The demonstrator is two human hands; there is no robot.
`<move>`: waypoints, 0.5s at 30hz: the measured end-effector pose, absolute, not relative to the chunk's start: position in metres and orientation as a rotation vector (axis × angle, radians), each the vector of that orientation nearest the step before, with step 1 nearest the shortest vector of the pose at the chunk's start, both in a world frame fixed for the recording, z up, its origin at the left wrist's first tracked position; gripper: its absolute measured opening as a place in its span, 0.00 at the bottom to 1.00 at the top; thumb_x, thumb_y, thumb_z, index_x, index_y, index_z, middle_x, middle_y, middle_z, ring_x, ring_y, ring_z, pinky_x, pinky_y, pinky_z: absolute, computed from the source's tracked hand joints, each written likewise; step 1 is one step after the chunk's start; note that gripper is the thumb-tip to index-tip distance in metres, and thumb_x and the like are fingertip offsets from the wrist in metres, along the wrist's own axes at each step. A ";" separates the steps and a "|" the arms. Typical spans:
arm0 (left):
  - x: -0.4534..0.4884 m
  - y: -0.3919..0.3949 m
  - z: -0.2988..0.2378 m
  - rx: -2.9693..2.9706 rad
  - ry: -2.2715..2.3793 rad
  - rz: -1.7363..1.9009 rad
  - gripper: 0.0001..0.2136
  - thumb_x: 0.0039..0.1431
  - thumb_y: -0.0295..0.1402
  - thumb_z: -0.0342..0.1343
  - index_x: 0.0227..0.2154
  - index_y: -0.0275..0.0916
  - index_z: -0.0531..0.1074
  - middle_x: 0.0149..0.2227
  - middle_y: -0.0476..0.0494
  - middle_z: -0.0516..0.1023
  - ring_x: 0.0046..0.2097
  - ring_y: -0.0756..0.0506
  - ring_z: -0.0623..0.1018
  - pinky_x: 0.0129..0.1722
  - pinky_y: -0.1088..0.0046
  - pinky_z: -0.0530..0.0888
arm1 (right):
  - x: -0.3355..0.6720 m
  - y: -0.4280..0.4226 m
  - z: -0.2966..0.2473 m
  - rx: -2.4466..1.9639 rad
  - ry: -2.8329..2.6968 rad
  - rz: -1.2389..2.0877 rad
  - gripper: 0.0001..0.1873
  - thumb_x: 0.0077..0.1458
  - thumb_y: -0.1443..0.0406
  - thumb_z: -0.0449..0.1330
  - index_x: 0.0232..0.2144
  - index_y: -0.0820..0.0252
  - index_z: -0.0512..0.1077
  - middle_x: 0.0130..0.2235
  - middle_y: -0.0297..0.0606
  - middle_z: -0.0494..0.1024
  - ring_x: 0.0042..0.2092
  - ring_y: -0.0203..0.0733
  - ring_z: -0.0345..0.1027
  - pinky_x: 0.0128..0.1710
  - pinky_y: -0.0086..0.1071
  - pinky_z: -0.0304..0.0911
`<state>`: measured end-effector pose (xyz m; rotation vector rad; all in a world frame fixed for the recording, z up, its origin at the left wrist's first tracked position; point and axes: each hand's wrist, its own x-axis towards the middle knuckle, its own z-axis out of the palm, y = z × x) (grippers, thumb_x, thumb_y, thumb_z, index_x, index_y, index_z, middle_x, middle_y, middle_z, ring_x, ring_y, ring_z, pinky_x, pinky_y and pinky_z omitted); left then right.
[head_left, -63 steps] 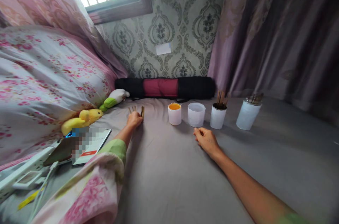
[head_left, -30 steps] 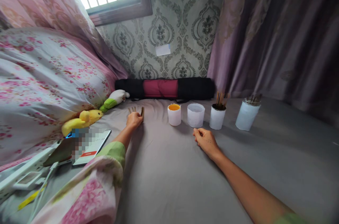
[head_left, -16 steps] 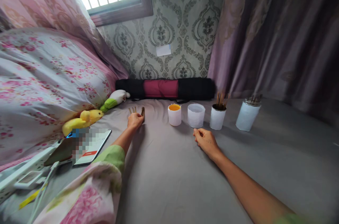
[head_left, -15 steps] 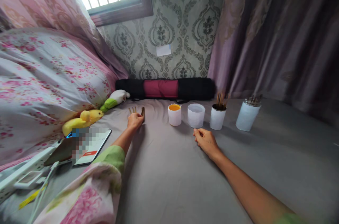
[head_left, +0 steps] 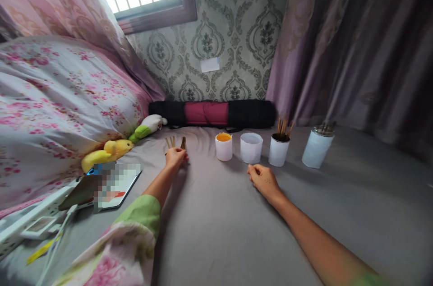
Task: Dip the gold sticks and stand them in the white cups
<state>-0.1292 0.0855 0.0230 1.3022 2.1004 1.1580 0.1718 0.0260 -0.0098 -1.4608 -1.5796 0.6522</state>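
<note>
Brown sticks show just beyond my left grip, fingers bent in toward them; whether it pinches any, I cannot tell. Paler sticks show beside them, all left of the orange-lined cup. I judge the step in hand to be gathering sticks; the next move would call for fingertips closing snugly. My right grip, curled together with nothing showing, is nearer me than that cup, to its right. Right of the cup stand a white tub and two cans. Grey cloth spreads beneath it; behind it lies a black-and-red roll before patterned wallpaper.
</note>
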 end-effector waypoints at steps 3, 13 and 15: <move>-0.120 0.080 0.022 1.111 1.895 1.310 0.05 0.49 0.25 0.49 0.30 0.30 0.66 0.25 0.39 0.75 0.26 0.49 0.75 0.24 0.75 0.73 | 0.172 0.026 -0.010 -1.456 -1.585 0.646 0.22 0.50 0.53 0.45 0.23 0.63 0.70 0.18 0.35 0.69 0.19 0.33 0.60 0.19 0.25 0.52; -0.106 0.071 0.019 0.691 1.505 1.507 0.08 0.42 0.16 0.49 0.27 0.32 0.62 0.22 0.43 0.71 0.24 0.51 0.74 0.25 0.76 0.73 | 0.172 0.026 -0.009 -1.453 -1.593 0.656 0.22 0.50 0.53 0.46 0.23 0.64 0.70 0.18 0.36 0.69 0.19 0.33 0.60 0.19 0.25 0.52; -0.105 0.070 0.018 0.638 1.465 1.512 0.08 0.43 0.15 0.48 0.26 0.32 0.63 0.21 0.43 0.71 0.23 0.52 0.73 0.24 0.77 0.72 | 0.172 0.026 -0.010 -1.454 -1.597 0.655 0.23 0.50 0.52 0.46 0.23 0.64 0.70 0.18 0.36 0.69 0.19 0.33 0.60 0.19 0.25 0.52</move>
